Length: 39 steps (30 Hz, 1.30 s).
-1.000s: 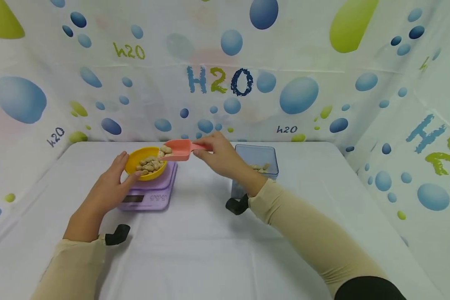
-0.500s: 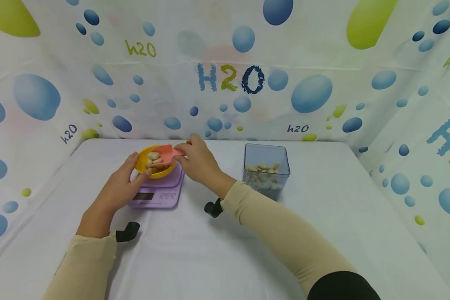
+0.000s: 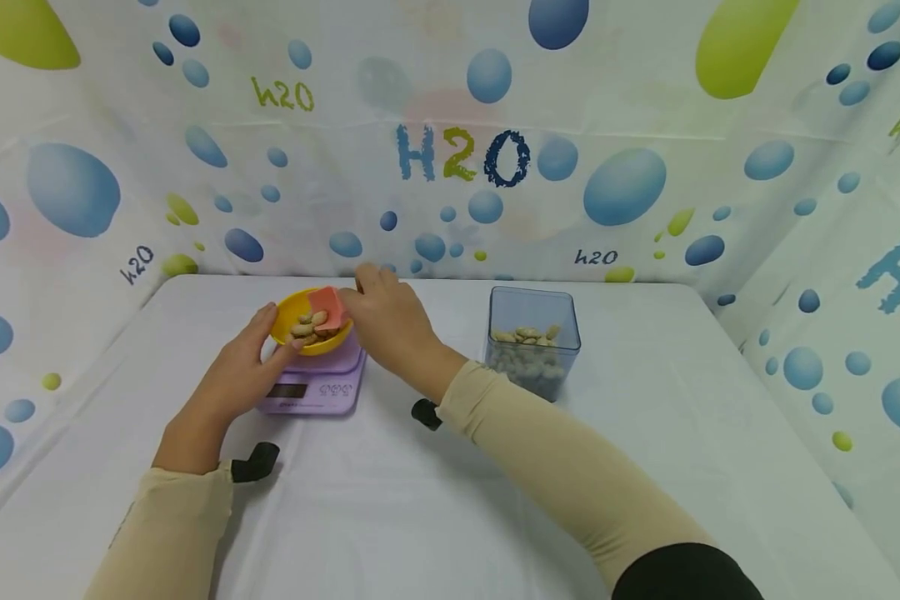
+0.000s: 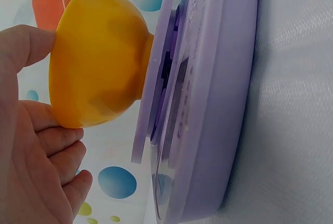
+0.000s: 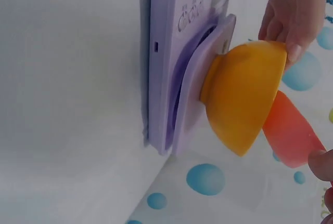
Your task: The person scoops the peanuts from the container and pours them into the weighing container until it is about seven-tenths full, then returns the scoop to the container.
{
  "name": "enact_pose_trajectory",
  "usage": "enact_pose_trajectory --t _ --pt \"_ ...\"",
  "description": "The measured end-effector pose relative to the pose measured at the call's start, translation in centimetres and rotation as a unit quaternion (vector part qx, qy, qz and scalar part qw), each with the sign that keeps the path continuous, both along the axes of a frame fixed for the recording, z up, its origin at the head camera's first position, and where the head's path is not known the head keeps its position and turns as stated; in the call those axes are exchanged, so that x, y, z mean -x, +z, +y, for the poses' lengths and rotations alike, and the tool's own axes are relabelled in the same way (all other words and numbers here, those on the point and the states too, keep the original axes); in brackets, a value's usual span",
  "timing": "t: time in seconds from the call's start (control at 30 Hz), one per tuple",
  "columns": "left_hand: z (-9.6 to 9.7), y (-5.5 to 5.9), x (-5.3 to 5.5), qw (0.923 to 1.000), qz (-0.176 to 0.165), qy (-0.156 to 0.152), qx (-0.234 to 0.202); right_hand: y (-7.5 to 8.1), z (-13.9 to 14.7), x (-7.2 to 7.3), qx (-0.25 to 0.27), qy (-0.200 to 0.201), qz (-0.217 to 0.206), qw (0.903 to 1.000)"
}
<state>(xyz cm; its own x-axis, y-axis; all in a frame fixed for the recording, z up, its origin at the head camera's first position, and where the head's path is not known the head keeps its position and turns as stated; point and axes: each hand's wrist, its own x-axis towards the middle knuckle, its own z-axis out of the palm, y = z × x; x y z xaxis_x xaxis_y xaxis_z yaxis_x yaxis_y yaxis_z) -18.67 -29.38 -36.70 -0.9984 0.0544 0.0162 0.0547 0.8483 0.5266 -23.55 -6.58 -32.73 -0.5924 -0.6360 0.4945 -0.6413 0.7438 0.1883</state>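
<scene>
A yellow bowl point(image 3: 291, 319) with peanuts point(image 3: 305, 330) in it stands on the platform of a purple kitchen scale point(image 3: 317, 392). My left hand point(image 3: 242, 375) holds the bowl by its near-left side; in the left wrist view the thumb is at the rim and the fingertips touch the outer wall. My right hand point(image 3: 392, 327) grips a coral-pink scoop point(image 3: 330, 307) by its handle, which the hand hides in the head view. The scoop's blade tilts steeply down over the bowl's right part, its front edge among the peanuts. From the right wrist, the scoop point(image 5: 291, 133) overlaps the bowl's rim.
A clear bluish square container point(image 3: 534, 358), partly filled with peanuts, stands on the white-covered table point(image 3: 390, 517) to the right of my right forearm. A printed curtain point(image 3: 307, 179) hangs close behind the table's far edge. Black wrist pieces point(image 3: 256, 463) jut from both sleeves.
My right hand has carried the loaded scoop leftward over the bowl and tipped it. Peanuts have slid off the blade into the bowl. The left hand keeps its hold.
</scene>
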Motion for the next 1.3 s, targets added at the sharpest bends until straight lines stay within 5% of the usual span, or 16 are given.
enact_pose_trajectory --t 0.13,0.27,0.57,0.9,1.1,1.3 --pt "-0.1 0.0 0.1 1.0 -0.003 0.001 0.001 0.3 0.7 0.1 0.016 0.017 0.044 0.9988" --pt "-0.2 -0.1 0.1 1.0 -0.003 0.002 -0.001 0.8 1.6 0.4 0.032 0.022 0.042 0.9984" --pt "-0.7 -0.1 0.3 0.9999 0.009 -0.007 0.003 2.4 6.0 0.6 0.114 0.018 -0.058 0.9917" --pt "0.4 1.2 0.0 0.9992 0.033 -0.025 0.001 3.8 15.6 -0.4 0.234 -0.008 -0.161 0.9588" --pt "3.1 3.2 -0.4 0.9967 0.056 -0.056 -0.018 3.3 20.9 -1.1 0.254 -0.061 -0.159 0.9519" --pt "8.8 4.2 0.5 0.9925 0.056 -0.109 -0.009 1.5 22.3 -1.3 0.245 -0.086 -0.233 0.9372"
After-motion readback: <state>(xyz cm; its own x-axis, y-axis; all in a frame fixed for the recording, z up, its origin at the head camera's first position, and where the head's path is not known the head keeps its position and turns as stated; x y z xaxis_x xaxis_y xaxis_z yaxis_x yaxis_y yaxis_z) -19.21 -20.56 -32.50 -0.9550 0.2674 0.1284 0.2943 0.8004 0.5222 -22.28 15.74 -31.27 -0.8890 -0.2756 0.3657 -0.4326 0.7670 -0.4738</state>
